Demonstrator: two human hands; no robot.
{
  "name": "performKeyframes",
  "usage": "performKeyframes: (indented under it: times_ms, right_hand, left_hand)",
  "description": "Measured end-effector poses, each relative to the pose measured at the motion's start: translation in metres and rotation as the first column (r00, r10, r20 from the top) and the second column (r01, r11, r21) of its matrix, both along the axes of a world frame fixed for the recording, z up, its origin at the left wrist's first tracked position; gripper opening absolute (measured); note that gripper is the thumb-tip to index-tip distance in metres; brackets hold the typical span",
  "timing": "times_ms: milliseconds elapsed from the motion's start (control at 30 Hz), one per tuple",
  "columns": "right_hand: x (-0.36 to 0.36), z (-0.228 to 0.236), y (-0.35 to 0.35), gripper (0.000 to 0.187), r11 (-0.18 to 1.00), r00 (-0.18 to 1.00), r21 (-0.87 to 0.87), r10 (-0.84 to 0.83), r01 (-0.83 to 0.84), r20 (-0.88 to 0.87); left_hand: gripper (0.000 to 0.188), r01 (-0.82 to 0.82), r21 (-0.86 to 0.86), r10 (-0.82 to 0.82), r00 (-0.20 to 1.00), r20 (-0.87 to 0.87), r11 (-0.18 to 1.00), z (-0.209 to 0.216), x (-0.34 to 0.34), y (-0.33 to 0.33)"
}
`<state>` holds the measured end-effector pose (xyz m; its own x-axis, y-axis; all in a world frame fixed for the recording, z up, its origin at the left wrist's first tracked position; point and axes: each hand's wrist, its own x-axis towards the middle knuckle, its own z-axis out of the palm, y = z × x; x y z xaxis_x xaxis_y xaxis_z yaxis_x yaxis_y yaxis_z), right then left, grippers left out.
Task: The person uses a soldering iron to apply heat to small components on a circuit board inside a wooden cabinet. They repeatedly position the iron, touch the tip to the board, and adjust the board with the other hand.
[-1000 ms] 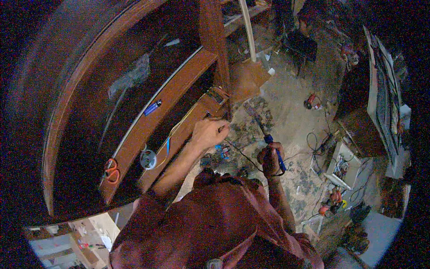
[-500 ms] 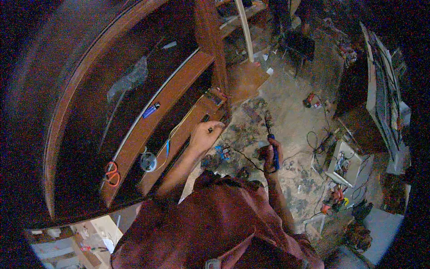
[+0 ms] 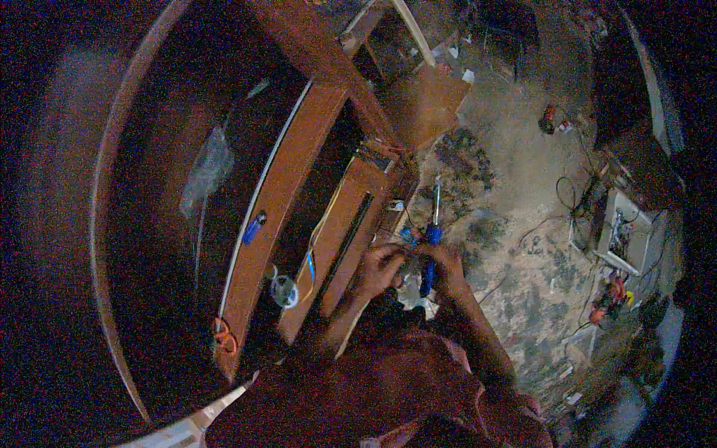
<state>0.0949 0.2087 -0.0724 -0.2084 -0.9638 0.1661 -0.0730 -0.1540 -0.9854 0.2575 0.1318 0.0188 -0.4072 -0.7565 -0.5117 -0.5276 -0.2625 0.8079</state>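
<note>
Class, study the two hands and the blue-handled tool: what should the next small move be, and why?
Probably settle the right hand firmly around the blue-handled tool before swinging it anywhere: the left hand is close beside it, and its metal shaft points forward, away from the body.

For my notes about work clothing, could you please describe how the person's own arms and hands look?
The left hand and right hand show no gloves, and the forearms look bare. The shirt is dark maroon; the dim, grainy picture hides where its sleeves end.
</note>
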Motion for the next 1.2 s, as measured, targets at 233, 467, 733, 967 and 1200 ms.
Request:
performKeyframes:
  times_ms: [233,467,733,967,1200]
  right_hand:
    - [0.032,-0.045,-0.025,0.042,0.879,0.912,0.475,-0.166,-0.036,0.376]
    - [0.053,-0.072,-0.041,0.031,0.892,0.944,0.376,-0.311,0.251,0.108]
    - [0.053,-0.111,-0.045,0.031,0.822,0.944,0.473,-0.323,0.318,-0.072]
    - [0.034,-0.105,-0.059,0.051,0.86,0.804,0.477,-0.41,0.183,0.43]
    - [0.028,-0.112,-0.064,0.047,0.802,0.427,0.486,-0.597,0.348,0.679]
  left_hand:
    - [0.022,-0.124,0.289,0.19,0.958,-0.214,0.949,-0.1,0.015,-0.023]
    - [0.026,-0.274,-0.342,0.167,0.936,-0.311,0.899,-0.161,0.004,-0.012]
    - [0.03,-0.232,0.038,0.223,0.962,0.157,0.972,-0.146,-0.009,-0.047]
    - [0.028,0.231,-0.465,-0.091,0.949,0.303,0.855,-0.177,-0.014,-0.068]
    - [0.036,0.353,-0.409,-0.197,0.905,0.376,0.842,-0.178,-0.028,-0.076]
